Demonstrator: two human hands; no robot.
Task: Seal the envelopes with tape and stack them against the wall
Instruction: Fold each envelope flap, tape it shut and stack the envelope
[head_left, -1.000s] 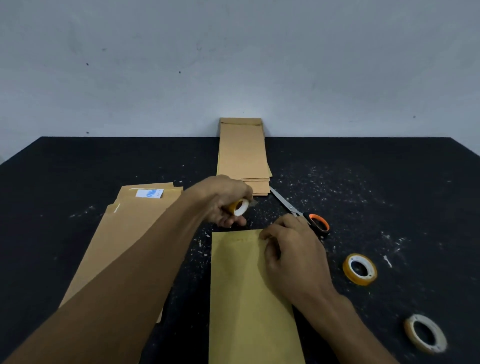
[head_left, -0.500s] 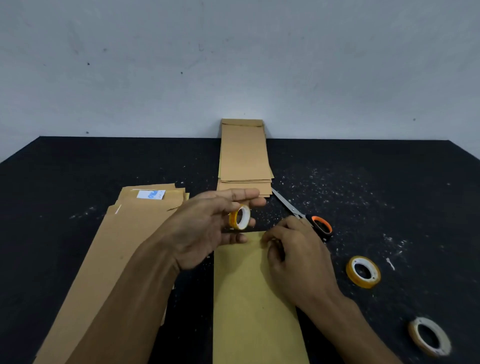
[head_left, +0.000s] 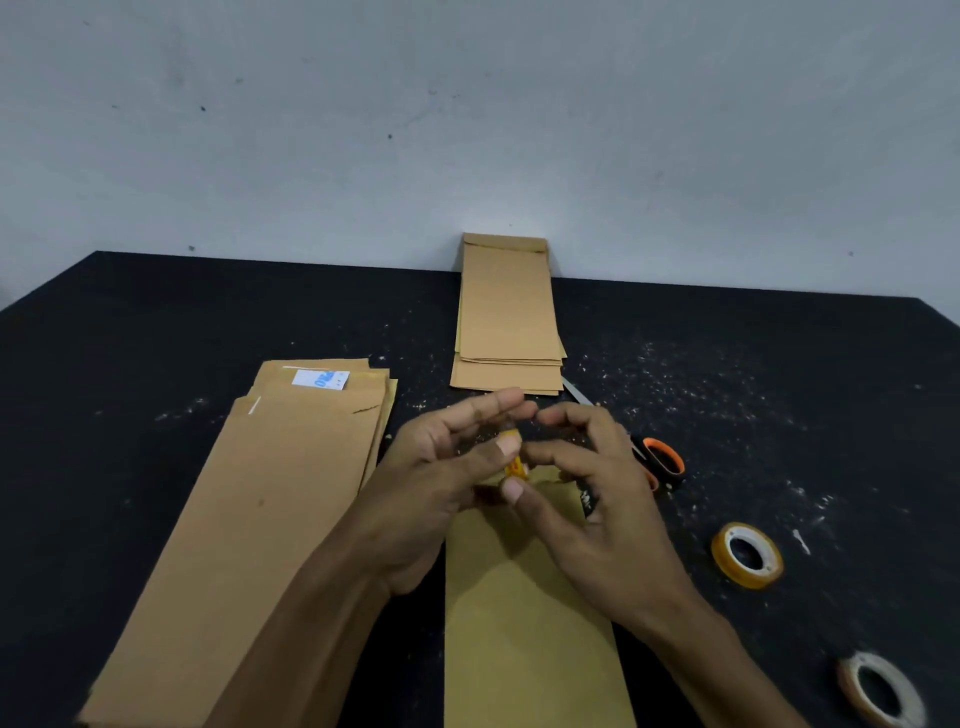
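Counted: three yellow tape rolls (head_left: 747, 555), (head_left: 880, 688), (head_left: 514, 462); one pair of orange-handled scissors (head_left: 660, 460); two brown envelope stacks (head_left: 508, 317), (head_left: 270, 499); one single brown paper envelope (head_left: 524, 623).

Flat envelope (head_left: 524, 623), stack (head_left: 506, 317) against wall

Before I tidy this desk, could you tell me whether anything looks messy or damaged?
Yes: pale crumbs and flecks litter the black table, mostly right of the stack against the wall. The top envelope of the left pile has a small tear near its right edge.
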